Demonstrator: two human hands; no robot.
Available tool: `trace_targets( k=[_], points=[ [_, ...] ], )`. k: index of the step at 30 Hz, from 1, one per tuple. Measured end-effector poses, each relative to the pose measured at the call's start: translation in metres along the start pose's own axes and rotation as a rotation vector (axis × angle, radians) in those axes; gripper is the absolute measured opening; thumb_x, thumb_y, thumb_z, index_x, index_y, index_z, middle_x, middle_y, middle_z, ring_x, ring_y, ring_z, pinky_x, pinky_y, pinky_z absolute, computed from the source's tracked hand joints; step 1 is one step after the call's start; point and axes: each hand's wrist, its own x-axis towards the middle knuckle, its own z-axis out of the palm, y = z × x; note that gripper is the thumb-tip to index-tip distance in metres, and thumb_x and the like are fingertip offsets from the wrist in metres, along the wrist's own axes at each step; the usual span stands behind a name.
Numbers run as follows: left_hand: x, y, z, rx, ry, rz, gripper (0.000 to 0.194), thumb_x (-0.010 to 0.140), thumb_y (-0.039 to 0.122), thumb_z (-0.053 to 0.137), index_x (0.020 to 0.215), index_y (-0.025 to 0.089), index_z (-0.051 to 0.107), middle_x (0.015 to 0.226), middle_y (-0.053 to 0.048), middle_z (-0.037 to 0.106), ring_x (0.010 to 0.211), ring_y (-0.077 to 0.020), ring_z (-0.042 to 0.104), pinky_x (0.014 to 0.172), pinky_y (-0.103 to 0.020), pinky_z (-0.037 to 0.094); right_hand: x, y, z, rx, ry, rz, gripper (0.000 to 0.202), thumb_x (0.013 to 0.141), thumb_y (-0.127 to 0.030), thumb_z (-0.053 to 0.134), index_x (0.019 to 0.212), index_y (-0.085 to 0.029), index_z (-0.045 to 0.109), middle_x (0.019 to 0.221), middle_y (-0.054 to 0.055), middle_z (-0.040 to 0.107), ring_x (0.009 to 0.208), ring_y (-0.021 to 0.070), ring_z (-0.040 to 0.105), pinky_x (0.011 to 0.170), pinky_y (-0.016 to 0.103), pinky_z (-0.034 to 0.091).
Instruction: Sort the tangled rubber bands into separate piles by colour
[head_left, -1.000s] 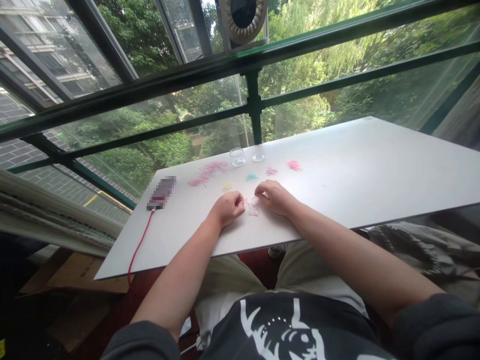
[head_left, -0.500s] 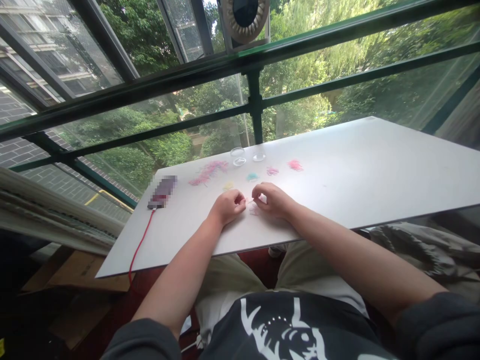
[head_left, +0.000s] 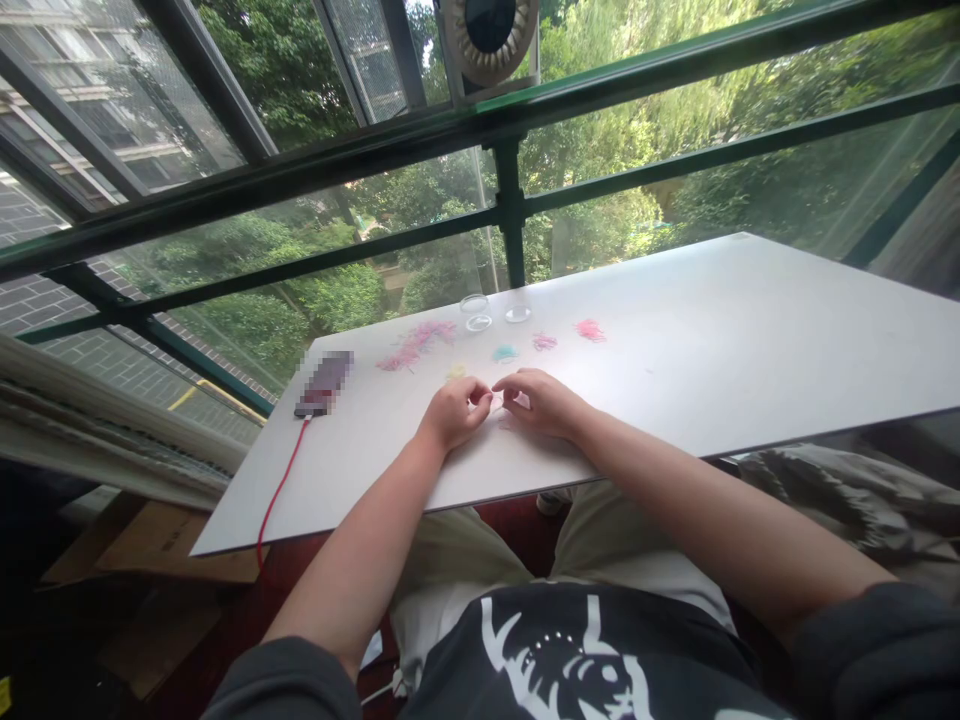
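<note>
My left hand [head_left: 456,412] is closed in a pinch above the white table [head_left: 712,350], thumb against forefinger. A tiny pale pink piece, perhaps a rubber band, shows at its fingertips. Almost touching it, my right hand [head_left: 547,402] has its thumb and forefinger curled towards the same spot; whatever they grip is too small to name. Partly hidden beneath the right hand lies a small pale pink pile. Just beyond the hands are small piles of thin strands, like rubber bands: a yellow pile [head_left: 456,371], a teal pile [head_left: 505,353] and a pinkish-purple pile [head_left: 544,342].
A bright pink pile [head_left: 590,330] lies farther right, and a larger mixed pink-purple pile [head_left: 417,345] at the left. Behind them are a clear round container [head_left: 478,322] and a clear round dish [head_left: 517,314]. A phone [head_left: 326,382] with a red cable [head_left: 283,482] lies far left.
My right forefinger has stretched out leftwards to my left fingertips, and the right hand has shifted slightly. My left hand stays nearly in place, still pinched.
</note>
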Motion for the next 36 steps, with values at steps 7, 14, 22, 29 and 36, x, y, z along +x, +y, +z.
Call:
trace_targets(
  k=[7,14,22,29,36],
  points=[
    [0.0,0.0015,0.0004,-0.02,-0.013,0.033,0.01,0.08,0.022,0.053,0.077,0.017,0.062,0.071,-0.002,0.065,0.065,-0.0127,0.057,0.065,-0.025,0.045,0.0018,-0.0022,-0.001,0.019,0.048,0.03,0.023,0.075,-0.01,0.058,0.094,-0.017,0.068,0.078,0.004,0.068,0.074,0.0153,0.058,0.075,0.029,0.045],
    [-0.0003,0.0031,0.0,-0.045,-0.024,0.026,0.013,0.081,0.026,0.055,0.078,0.017,0.064,0.071,-0.002,0.066,0.066,-0.0131,0.059,0.065,-0.026,0.047,0.0034,-0.0047,-0.004,0.024,0.07,0.033,0.01,0.075,-0.011,0.06,0.075,-0.016,0.069,0.073,0.005,0.067,0.07,0.0144,0.057,0.07,0.026,0.045],
    [-0.0012,-0.0008,-0.0023,-0.194,0.01,-0.029,0.02,0.085,0.02,0.046,0.087,0.017,0.065,0.082,-0.004,0.071,0.073,-0.0133,0.064,0.069,-0.026,0.05,0.0029,-0.005,-0.0052,0.048,0.117,0.055,0.014,0.073,-0.007,0.059,0.074,-0.016,0.07,0.072,0.004,0.067,0.069,0.0136,0.058,0.068,0.025,0.045],
    [-0.0024,0.0028,0.0003,-0.202,0.049,0.049,0.013,0.073,0.023,0.064,0.085,0.017,0.065,0.078,-0.003,0.07,0.067,-0.012,0.062,0.065,-0.024,0.05,0.003,-0.0065,-0.0062,0.066,0.129,0.08,0.014,0.072,-0.008,0.06,0.074,-0.017,0.07,0.07,0.003,0.067,0.068,0.0135,0.059,0.066,0.025,0.046],
    [-0.0007,0.003,0.0018,-0.134,0.044,0.007,0.008,0.077,0.021,0.058,0.078,0.018,0.066,0.07,-0.001,0.068,0.063,-0.0117,0.06,0.065,-0.025,0.049,0.0038,-0.0066,-0.005,0.081,0.125,0.11,0.012,0.073,-0.011,0.061,0.075,-0.018,0.071,0.071,0.003,0.068,0.069,0.0134,0.06,0.067,0.025,0.047]
  ],
)
